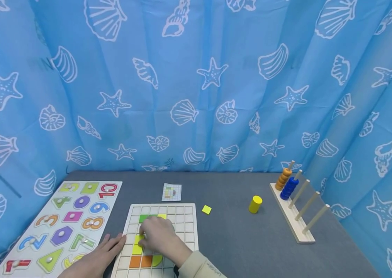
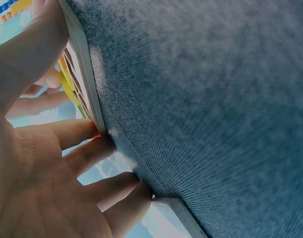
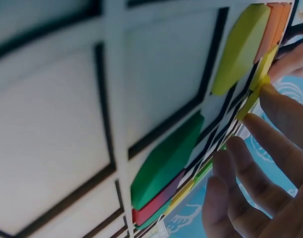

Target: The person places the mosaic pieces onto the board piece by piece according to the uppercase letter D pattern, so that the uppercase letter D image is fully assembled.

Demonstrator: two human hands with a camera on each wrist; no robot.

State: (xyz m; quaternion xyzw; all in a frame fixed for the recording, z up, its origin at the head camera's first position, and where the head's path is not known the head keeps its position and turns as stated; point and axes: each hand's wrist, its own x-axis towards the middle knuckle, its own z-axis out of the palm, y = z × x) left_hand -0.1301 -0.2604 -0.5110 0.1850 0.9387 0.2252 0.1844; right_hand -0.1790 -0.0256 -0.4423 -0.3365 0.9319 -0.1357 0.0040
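A white wooden grid board (image 1: pixel 189 218) lies on the grey table with coloured tiles in several of its squares. Over its middle, my right hand (image 1: pixel 161 236) pinches a yellow square tile (image 3: pixel 249 103) between thumb and index finger, down at the board's surface. Another yellow tile (image 1: pixel 137 249) lies just below it, above two orange tiles (image 1: pixel 140 261) and a yellow-green rounded tile (image 1: pixel 156 260). Part of the pattern is hidden under the right hand. My left hand (image 1: pixel 99 255) rests at the board's left edge, its fingers nearly straight and touching the rim (image 2: pixel 87 69).
To the left lies a number-and-shape puzzle board (image 1: pixel 91 210). A small pattern card (image 1: pixel 172 192) sits behind the grid board. Rightward are a loose yellow square (image 1: pixel 206 209), a yellow cylinder (image 1: pixel 255 204) and a peg stand (image 1: pixel 296 224) with orange and blue rings. Blue curtains hang behind.
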